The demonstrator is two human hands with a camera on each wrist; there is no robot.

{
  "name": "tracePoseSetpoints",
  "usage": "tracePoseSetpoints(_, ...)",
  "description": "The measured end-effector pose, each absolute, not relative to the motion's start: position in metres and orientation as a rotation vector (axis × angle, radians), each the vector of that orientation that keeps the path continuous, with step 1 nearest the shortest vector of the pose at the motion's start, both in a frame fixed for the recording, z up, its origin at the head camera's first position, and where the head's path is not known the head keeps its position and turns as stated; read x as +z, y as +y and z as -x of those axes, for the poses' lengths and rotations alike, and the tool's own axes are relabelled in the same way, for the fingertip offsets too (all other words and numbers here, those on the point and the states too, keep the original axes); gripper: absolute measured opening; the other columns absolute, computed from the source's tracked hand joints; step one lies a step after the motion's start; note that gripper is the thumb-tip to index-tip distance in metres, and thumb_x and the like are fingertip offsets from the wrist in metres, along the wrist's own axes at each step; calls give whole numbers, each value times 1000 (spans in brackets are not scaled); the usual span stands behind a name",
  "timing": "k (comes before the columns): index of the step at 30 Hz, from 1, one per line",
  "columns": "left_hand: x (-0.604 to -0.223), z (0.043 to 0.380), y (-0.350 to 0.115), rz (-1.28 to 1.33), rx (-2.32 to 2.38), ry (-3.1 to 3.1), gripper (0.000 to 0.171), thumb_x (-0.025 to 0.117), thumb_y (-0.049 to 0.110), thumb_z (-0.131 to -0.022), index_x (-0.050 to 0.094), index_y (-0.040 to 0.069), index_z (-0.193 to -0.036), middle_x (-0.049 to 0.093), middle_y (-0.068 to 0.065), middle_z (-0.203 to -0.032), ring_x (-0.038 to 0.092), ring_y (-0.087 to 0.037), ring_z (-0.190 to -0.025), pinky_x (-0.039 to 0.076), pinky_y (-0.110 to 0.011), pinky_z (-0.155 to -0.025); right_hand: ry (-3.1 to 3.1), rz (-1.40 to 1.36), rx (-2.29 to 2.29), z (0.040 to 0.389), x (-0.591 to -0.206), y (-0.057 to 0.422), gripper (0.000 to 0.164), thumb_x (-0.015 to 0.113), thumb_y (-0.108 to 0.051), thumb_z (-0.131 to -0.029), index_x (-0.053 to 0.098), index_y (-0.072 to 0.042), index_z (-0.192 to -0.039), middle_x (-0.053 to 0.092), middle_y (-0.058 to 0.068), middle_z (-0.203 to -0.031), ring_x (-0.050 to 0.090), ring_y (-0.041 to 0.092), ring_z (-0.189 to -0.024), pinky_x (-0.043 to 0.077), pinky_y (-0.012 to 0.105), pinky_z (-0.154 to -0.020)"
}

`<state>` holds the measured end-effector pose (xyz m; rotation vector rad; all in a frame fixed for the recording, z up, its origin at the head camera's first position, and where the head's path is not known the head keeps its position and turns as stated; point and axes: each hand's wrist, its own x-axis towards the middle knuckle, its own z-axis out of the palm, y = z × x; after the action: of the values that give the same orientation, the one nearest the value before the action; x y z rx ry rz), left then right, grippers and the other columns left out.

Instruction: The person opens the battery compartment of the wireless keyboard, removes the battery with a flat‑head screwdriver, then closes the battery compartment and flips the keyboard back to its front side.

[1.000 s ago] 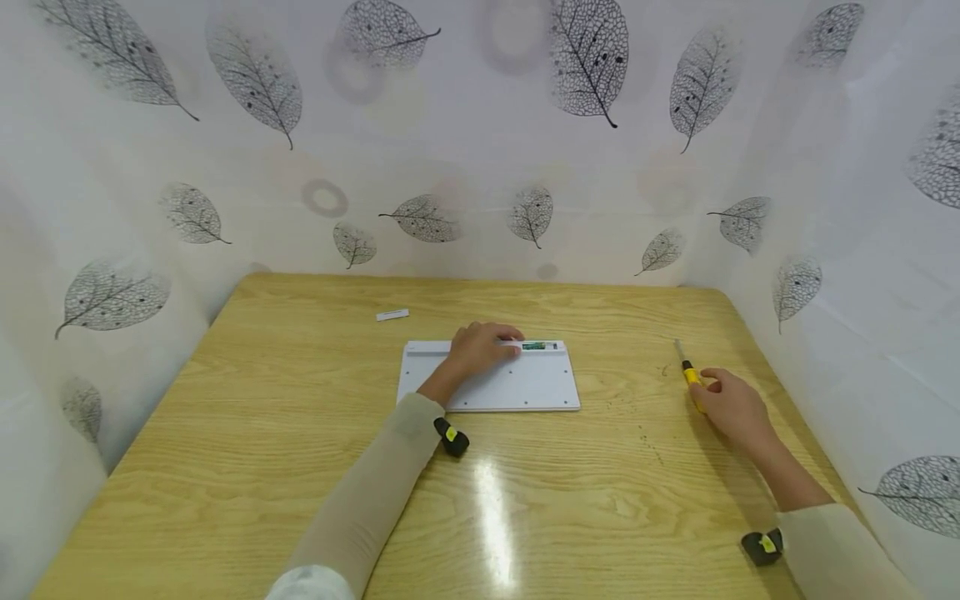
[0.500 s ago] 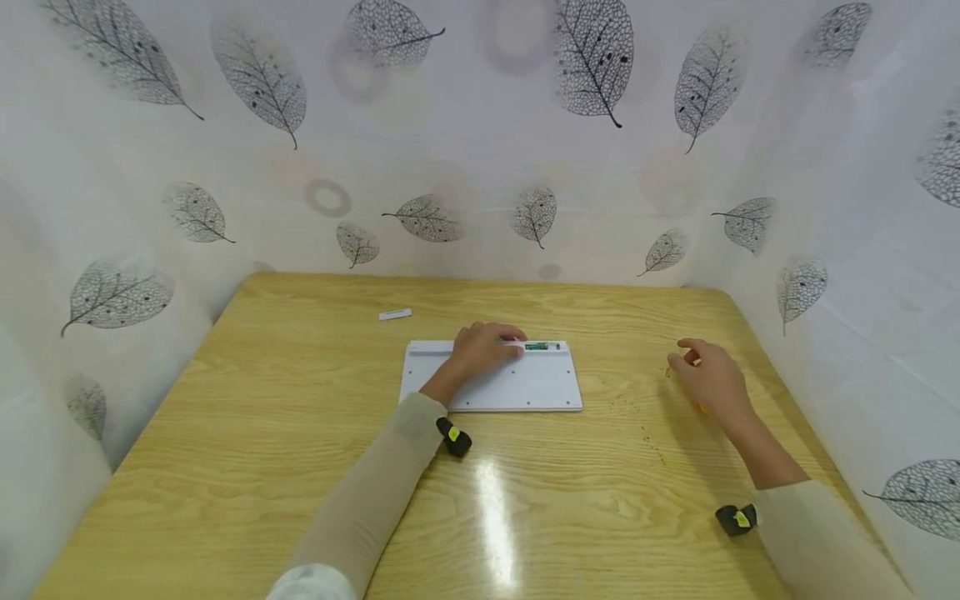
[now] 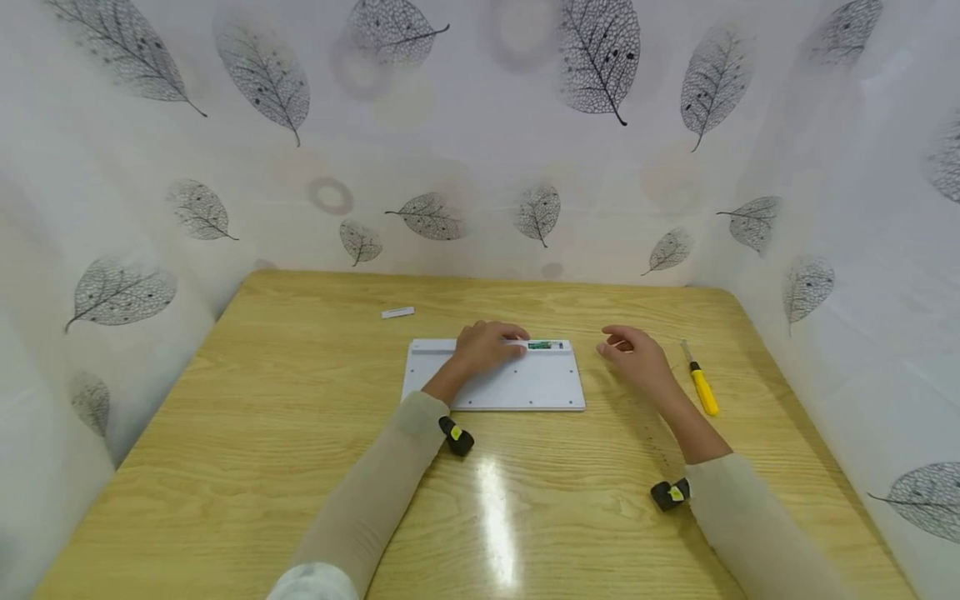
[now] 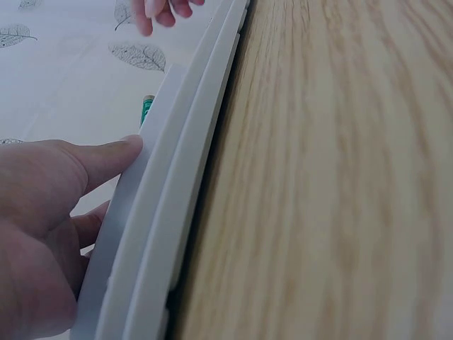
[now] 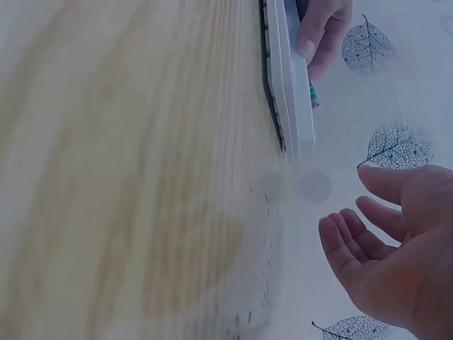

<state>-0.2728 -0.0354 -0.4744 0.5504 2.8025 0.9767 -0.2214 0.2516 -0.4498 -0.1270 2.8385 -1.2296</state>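
A white keyboard (image 3: 525, 387) lies face down on the table, its screw-dotted underside up. In the open slot of its raised far ridge sits a green battery (image 3: 539, 345). My left hand (image 3: 486, 348) holds the ridge just left of the battery; in the left wrist view the thumb (image 4: 117, 159) presses on the underside and the other fingers are partly hidden behind the ridge. Right of the keyboard, my right hand (image 3: 637, 358) hovers with loosely bent fingers and nothing in them. A screwdriver (image 3: 703, 389) with a yellow handle lies on the table farther right.
Beyond the keyboard's far left corner lies a small white strip (image 3: 397, 312). Small dark marks (image 3: 656, 446) dot the wooden tabletop (image 3: 262, 417) beneath the right forearm. A leaf-patterned curtain (image 3: 465, 167) encloses the table's back and sides.
My right hand has let go of the screwdriver, leaving it on the table, and has moved left toward the keyboard. My left hand keeps its hold on the keyboard.
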Motion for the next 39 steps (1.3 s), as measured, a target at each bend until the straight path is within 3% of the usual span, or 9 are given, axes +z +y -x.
tracePoseSetpoints(18,-474,273,-35,-557,939,2812,28,66,39,-96,72,33,-123,72,9,-120,61,-16,-107,38,-43,-97,2656,163,-1300,240,-458,207,39,63,-19,-100,59,-5,-137,56,18,-137,57,33,-119,50,41,-94)
tracePoseSetpoints(23,-475,273,-35,-556,941,2813,28,66,39,-96,71,34,-124,72,10,-120,61,-15,-107,38,-42,-97,2662,162,-1272,242,-458,203,33,62,-15,-100,63,-4,-132,59,18,-133,59,33,-115,50,42,-93)
tracePoseSetpoints(39,-475,274,-34,-556,920,2816,29,66,39,-97,71,33,-125,73,9,-119,60,-16,-107,38,-42,-96,2635,153,-1255,248,-459,203,37,64,-14,-99,62,-2,-134,58,21,-136,57,35,-118,46,50,-102)
